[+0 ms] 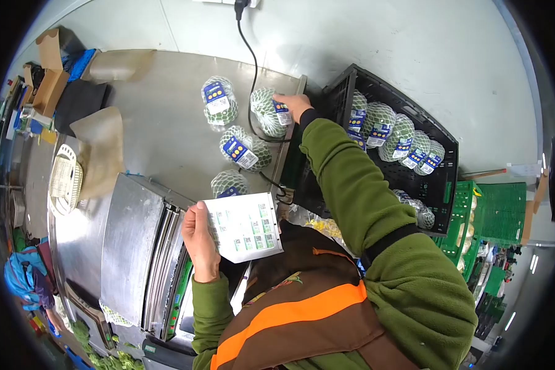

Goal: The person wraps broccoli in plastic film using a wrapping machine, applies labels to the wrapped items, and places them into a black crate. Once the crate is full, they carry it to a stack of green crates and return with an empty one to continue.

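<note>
My left hand [200,240] holds a white sheet of printed labels [245,227] by its left edge, over the front of the steel table [160,117]. My right hand [293,106] reaches out to the table's far right edge and grips a netted bag of green produce [266,112] with a blue label. Three more netted bags lie on the table: one at the back [219,100], one in the middle [245,148], and one [228,183] partly hidden behind the sheet.
A black crate [441,179] at the right holds several labelled netted bags [388,132]. A black cable [251,58] runs from the wall across the table. A steel machine [132,246] stands at the front left. Cardboard boxes [49,74] and a white basket [65,179] sit at the left; green crates [493,216] stand far right.
</note>
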`<action>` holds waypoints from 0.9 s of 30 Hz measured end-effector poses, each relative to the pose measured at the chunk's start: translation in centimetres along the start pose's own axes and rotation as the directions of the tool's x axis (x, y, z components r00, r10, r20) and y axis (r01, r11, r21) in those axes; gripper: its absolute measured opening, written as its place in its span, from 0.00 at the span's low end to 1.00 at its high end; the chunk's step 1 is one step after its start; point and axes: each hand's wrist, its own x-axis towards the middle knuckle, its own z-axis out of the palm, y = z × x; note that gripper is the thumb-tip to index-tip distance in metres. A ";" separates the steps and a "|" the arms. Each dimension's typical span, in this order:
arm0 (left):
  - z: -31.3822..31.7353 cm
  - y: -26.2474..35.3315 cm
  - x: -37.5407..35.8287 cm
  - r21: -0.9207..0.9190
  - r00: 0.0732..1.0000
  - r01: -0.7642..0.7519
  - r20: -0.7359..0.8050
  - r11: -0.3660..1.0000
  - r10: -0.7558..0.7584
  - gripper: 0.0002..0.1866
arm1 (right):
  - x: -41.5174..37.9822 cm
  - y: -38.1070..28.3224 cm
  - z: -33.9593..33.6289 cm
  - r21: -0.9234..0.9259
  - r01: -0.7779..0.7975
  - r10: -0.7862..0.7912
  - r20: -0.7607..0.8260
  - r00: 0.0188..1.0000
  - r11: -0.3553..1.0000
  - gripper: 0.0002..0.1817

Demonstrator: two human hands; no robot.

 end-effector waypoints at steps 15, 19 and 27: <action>-3.8 2.1 -2.8 -0.034 0.998 0.032 0.055 0.999 -0.030 0.08 | -5.4 -4.2 17.0 -0.041 0.364 -0.333 0.319 0.887 0.930 0.22; -4.7 4.4 -4.1 -0.009 0.999 0.020 0.033 1.000 -0.019 0.07 | -3.5 -3.7 19.7 -0.332 0.454 -0.420 0.174 0.891 0.827 0.23; -7.3 5.5 -4.3 -0.106 0.998 -0.014 0.052 0.994 0.020 0.06 | -3.0 -3.7 21.4 -0.743 0.521 -0.559 0.239 0.794 0.421 0.22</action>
